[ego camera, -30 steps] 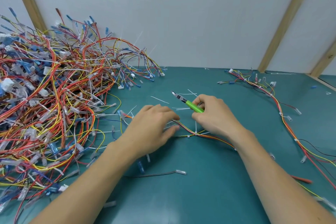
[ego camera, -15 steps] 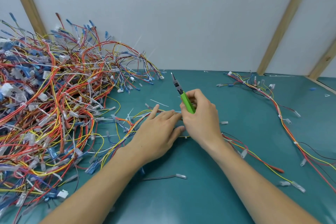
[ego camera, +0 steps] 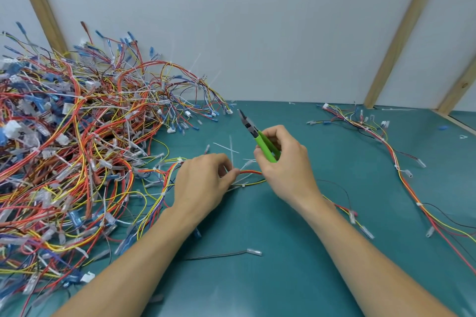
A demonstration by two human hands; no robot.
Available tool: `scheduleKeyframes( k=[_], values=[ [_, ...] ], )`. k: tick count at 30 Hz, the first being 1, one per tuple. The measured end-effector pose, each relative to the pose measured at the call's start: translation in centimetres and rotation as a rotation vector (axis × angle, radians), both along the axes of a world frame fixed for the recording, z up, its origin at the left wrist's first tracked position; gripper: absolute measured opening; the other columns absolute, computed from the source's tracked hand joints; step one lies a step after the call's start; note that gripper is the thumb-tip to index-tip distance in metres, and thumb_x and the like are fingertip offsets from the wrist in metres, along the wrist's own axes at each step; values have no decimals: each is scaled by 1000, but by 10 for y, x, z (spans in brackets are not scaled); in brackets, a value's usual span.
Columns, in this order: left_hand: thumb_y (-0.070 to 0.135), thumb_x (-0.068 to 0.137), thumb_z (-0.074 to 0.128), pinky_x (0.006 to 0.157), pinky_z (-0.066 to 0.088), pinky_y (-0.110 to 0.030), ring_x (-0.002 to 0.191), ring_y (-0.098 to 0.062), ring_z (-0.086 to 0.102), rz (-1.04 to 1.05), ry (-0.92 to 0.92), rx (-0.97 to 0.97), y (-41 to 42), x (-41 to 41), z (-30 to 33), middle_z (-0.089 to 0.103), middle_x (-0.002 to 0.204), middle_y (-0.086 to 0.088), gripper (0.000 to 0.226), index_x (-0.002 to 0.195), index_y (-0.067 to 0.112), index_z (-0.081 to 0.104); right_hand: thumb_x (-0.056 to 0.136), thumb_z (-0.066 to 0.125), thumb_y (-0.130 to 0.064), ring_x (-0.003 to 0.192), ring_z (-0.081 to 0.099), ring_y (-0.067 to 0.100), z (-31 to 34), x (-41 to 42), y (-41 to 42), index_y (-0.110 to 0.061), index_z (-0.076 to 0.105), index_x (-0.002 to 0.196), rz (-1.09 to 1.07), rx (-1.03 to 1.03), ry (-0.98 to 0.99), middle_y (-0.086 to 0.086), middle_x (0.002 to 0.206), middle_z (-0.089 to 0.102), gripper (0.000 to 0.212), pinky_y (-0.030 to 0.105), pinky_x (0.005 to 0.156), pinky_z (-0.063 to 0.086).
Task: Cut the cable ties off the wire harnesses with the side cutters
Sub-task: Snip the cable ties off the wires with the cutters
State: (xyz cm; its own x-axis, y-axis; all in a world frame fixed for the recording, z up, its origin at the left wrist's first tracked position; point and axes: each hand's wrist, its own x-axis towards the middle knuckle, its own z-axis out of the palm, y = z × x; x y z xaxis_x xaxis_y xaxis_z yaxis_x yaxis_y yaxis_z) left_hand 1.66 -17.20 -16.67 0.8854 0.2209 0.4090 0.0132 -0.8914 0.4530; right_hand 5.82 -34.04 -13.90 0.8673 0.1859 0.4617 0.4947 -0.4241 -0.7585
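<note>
Two hands are working at frame centre on the teal surface (ego camera: 296, 278). No readable writing anywhere. Right hand (ego camera: 286, 162) is gripping the green-handled side cutters (ego camera: 257, 136), fingers curled round the handles, long axis running diagonally, dark metal tip pointing upper left. Left hand (ego camera: 203, 183) is pinching a thin orange-yellow wire harness (ego camera: 251, 172) between fingers and thumb, harness stretching horizontally between both hands. A tangled pile of harnesses (ego camera: 77, 149) is filling the left of the frame; white cut cable ties (ego camera: 226, 148) are lying just above the hands.

A heap of harnesses (ego camera: 77, 162) lies left on the table (ego camera: 296, 265), one spread harness (ego camera: 401, 170) right.
</note>
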Motion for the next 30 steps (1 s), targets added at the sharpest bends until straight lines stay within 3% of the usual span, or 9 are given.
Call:
scheduleKeyframes(
  k=[3,6,9,13,20,24,30],
  values=[
    [50,84,72,56,38,-26,68,-8,62,37,35,-56,4,2,-4,63,64,16,25,76,28,64,85,77,-34,80,64,13,5,10,-14,-28,62,88,23,-118,90,-17,74,67,17,44,89,52],
    [44,80,78,59,46,-25,67,-2,63,30,76,-167,6,4,-3,66,64,17,22,72,30,64,79,80,-51,85,65,19,5,18,-28,-30,64,85,44,-324,125,-14,77,70,26,42,83,54],
    [39,81,80,61,48,-29,66,-8,65,0,81,-308,11,4,-1,69,63,13,18,71,30,70,75,80,-58,88,65,13,6,24,-41,-34,65,86,76,-467,149,-16,81,70,30,40,83,55],
    [37,88,73,65,52,-33,69,-14,66,-16,74,-343,13,4,-2,70,67,12,15,76,29,70,70,80,-65,94,63,9,7,28,-50,-36,67,91,122,-560,155,-18,91,70,39,39,86,55],
    [39,93,66,72,55,-36,74,-14,65,1,34,-350,14,5,-2,69,74,10,14,82,30,66,70,77,-72,100,56,12,5,24,-42,-39,68,100,105,-674,77,-18,99,58,45,36,85,50],
    [38,97,62,70,51,-37,77,-16,63,-36,7,-278,12,5,-2,62,75,4,12,85,34,62,71,77,-71,99,54,10,7,21,-40,-38,69,105,72,-693,20,-19,102,57,47,33,79,46],
    [35,98,61,63,42,-33,71,-7,52,-100,-42,-138,8,1,-2,48,74,7,13,85,37,57,73,80,-63,106,48,12,19,23,-48,-38,72,103,4,-676,-95,-15,105,55,40,31,79,38]
  ],
)
